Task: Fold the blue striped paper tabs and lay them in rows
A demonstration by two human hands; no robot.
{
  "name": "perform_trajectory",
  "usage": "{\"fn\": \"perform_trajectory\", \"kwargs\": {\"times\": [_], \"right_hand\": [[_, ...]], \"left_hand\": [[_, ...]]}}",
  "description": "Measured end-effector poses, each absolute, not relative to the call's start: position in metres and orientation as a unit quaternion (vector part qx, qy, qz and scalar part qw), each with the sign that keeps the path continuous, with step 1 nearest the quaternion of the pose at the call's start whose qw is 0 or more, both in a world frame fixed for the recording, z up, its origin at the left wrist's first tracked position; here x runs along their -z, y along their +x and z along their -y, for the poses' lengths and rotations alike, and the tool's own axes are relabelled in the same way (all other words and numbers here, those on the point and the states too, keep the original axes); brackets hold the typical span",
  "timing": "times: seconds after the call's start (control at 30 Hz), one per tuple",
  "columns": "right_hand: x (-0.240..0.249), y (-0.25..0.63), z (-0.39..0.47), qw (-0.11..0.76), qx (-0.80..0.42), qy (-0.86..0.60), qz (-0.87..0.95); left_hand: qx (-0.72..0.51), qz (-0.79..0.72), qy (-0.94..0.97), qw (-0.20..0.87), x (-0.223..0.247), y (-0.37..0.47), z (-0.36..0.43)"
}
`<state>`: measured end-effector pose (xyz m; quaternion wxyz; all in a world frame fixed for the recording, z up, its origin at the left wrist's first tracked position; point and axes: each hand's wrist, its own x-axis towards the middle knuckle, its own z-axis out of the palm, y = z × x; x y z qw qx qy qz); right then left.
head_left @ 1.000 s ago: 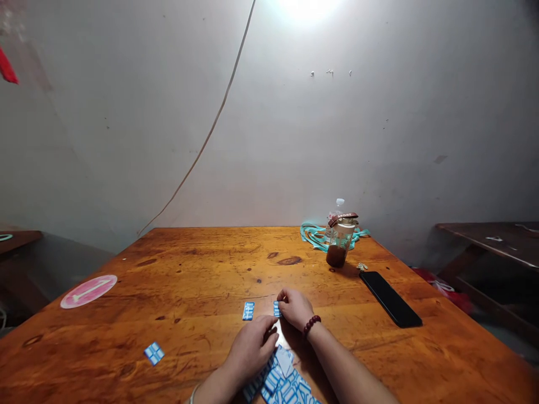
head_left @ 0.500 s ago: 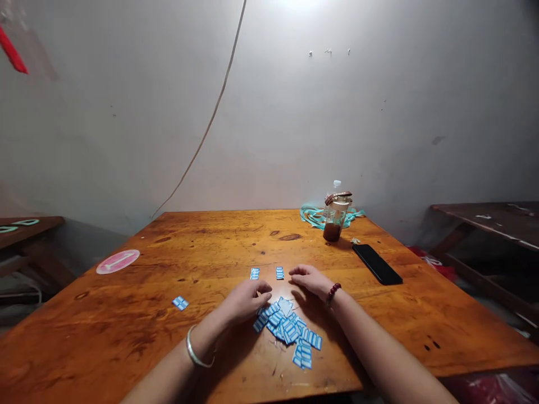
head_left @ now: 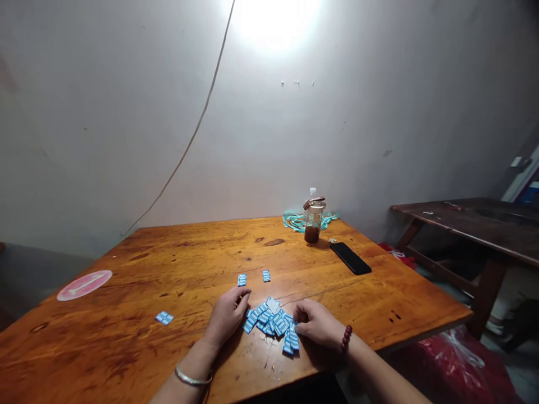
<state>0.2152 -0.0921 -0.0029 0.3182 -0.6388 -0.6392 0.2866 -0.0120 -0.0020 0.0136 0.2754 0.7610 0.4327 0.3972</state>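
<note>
A loose heap of small blue-and-white printed cards point(head_left: 269, 318) lies near the front of the wooden table point(head_left: 202, 252). At the heap's left side rests my left hand point(head_left: 227, 315), fingers loosely bent, thumb a little apart from them and nothing visible in between. My right hand point(head_left: 316, 322) is at the right edge of the heap, its thumb and fingers closed on a card there, mostly hidden by the fingers. Beyond the heap lie two small stacks of cards, a left stack point(head_left: 242, 280) and a right stack point(head_left: 266, 276). One card point(head_left: 164, 318) lies apart at left.
A black phone point(head_left: 350, 258) lies at the right. Behind it stand a bottle with brown liquid point(head_left: 312, 233) and a bundle of turquoise ribbon point(head_left: 290, 220). A pink round sticker point(head_left: 84, 285) is at the far left. Another dark table point(head_left: 467, 219) stands to the right.
My right hand has come back from beside the right stack to the heap's right edge and closed there. My left hand has stayed by the heap. The view has turned to the right.
</note>
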Motion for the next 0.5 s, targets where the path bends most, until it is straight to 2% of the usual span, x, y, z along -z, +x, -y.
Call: {"fn": "perform_trajectory", "kwargs": {"times": [0.1, 0.5], "right_hand": [[0.009, 0.214, 0.082, 0.367, -0.352, -0.637, 0.579], [-0.008, 0.207, 0.071, 0.498, -0.449, -0.593, 0.446]], "left_hand": [[-0.4, -0.427, 0.765, 0.269, -0.013, -0.014, 0.001], [-0.429, -0.42, 0.756, 0.262, -0.011, -0.013, 0.002]]}}
